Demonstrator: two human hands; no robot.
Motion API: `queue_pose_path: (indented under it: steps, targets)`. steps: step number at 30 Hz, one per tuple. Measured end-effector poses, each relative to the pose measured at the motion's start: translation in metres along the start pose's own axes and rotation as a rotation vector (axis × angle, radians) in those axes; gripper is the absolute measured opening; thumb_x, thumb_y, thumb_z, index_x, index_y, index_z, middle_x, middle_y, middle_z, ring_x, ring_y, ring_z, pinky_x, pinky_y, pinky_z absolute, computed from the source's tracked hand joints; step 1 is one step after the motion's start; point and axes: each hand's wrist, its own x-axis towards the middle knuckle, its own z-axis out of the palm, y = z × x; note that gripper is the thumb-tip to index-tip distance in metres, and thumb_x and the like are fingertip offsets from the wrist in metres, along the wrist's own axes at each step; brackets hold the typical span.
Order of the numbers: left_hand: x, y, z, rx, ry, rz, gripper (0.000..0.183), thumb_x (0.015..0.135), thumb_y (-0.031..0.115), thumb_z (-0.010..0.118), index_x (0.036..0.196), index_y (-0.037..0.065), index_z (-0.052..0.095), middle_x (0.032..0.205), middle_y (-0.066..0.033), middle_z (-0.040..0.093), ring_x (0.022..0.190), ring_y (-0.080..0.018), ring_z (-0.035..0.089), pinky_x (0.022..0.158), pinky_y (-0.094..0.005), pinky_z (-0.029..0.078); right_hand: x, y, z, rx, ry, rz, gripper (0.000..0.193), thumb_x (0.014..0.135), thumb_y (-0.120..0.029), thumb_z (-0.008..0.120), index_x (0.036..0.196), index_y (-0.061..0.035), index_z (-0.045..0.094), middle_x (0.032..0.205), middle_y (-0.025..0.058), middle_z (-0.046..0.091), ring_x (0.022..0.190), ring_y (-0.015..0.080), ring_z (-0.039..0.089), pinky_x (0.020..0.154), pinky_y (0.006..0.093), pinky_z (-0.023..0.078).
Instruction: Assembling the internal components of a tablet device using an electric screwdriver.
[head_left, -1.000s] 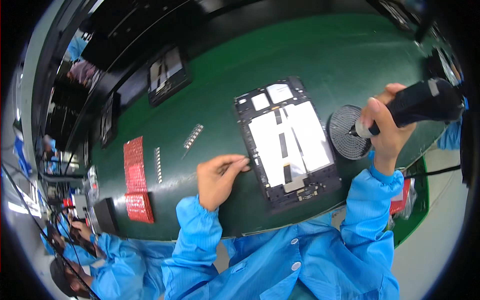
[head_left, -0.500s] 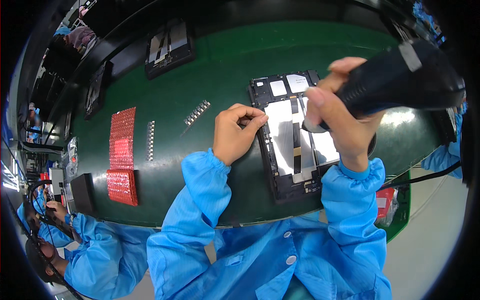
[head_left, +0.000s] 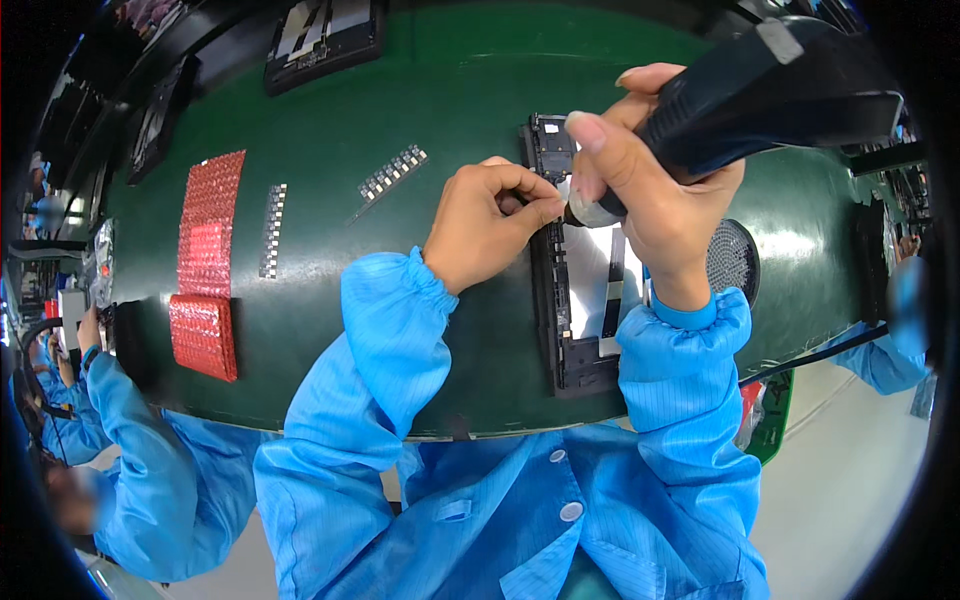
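Observation:
My right hand (head_left: 665,205) is wrapped round a black pistol-shaped electric screwdriver (head_left: 770,105), its pale tip pointing left and down at the left side of an opened black tablet-like device (head_left: 588,375). Silver panels and a dark ribbon strip show inside the device; its upper right part is hidden behind my right hand and the tool. My left hand (head_left: 485,220) is closed in a pinch at the device's left edge, its fingertips right beside the tool's tip. Whatever lies between those fingertips is too small to make out.
Left on the green table (head_left: 330,340) lie two strips of small parts (head_left: 392,172) and red bubble wrap (head_left: 208,240). A similar device (head_left: 325,40) stands at the back. A round black tray of small pieces (head_left: 733,260) sits right of my wrist. A co-worker's sleeve (head_left: 150,430) shows lower left.
The screwdriver and my right hand have come left and up over the device, bringing the tip to my left fingertips. My left hand keeps its pinch. The whole view has shifted slightly.

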Motion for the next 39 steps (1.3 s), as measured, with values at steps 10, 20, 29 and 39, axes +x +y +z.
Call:
queue_pose_path:
  steps: [10,20,29,39]
  targets:
    - [0.005,0.006,-0.004,-0.115,-0.054,-0.214,0.014,0.076,0.007,0.073,0.084,-0.003,0.065,0.065,-0.0039,0.062,0.052,-0.0061,0.054,0.042,-0.022,0.045,0.0,0.002,0.002,0.015,-0.014,0.01,0.036,0.077,0.005,0.068,0.108,0.0033,0.05,0.064,0.0088,0.058,0.048,0.0154,0.055,0.048,0.0293,0.048]
    - [0.007,0.01,-0.004,-0.082,-0.033,-0.274,0.013,0.075,0.007,0.073,0.081,-0.002,0.065,0.068,-0.0071,0.064,0.057,-0.0108,0.06,0.045,-0.0248,0.05,-0.001,0.007,0.006,0.058,0.01,0.009,0.034,0.077,0.003,0.069,0.106,0.0024,0.051,0.063,0.0085,0.058,0.048,0.0151,0.055,0.049,0.0296,0.049]
    - [0.007,0.007,-0.005,-0.1,-0.049,-0.269,0.009,0.075,0.004,0.07,0.079,-0.002,0.065,0.068,-0.0074,0.064,0.057,-0.0118,0.062,0.045,-0.0249,0.05,-0.003,0.005,0.013,-0.006,-0.089,-0.001,0.032,0.078,0.007,0.067,0.105,0.0013,0.05,0.063,0.0083,0.058,0.05,0.0147,0.056,0.049,0.0284,0.048]
    - [0.006,-0.002,-0.008,-0.046,0.026,-0.103,0.006,0.071,0.002,0.07,0.073,-0.002,0.067,0.066,-0.0082,0.065,0.06,-0.013,0.062,0.056,-0.0267,0.051,-0.004,0.005,0.024,-0.002,-0.013,0.002,0.033,0.074,0.004,0.071,0.101,0.0023,0.054,0.065,0.0062,0.06,0.053,0.0113,0.057,0.052,0.0234,0.046]
